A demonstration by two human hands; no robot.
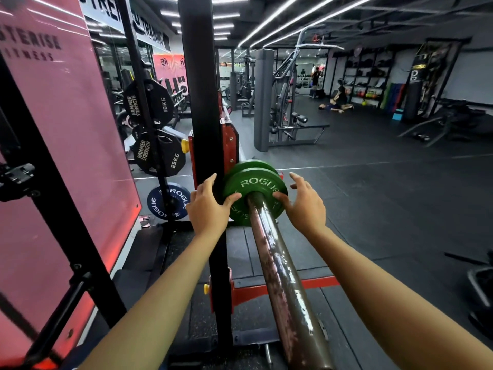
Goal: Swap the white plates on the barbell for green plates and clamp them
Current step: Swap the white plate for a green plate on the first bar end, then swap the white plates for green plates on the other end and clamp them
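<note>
Dim hall — ceiling strips (pixel 269 20), fisheye edges

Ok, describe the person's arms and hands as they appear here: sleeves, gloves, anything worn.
Both forearms are bare to the frame's bottom edge, no sleeves showing. The left hand and right hand wear no gloves, and no watch, ring or wrist strap is visible.
</note>
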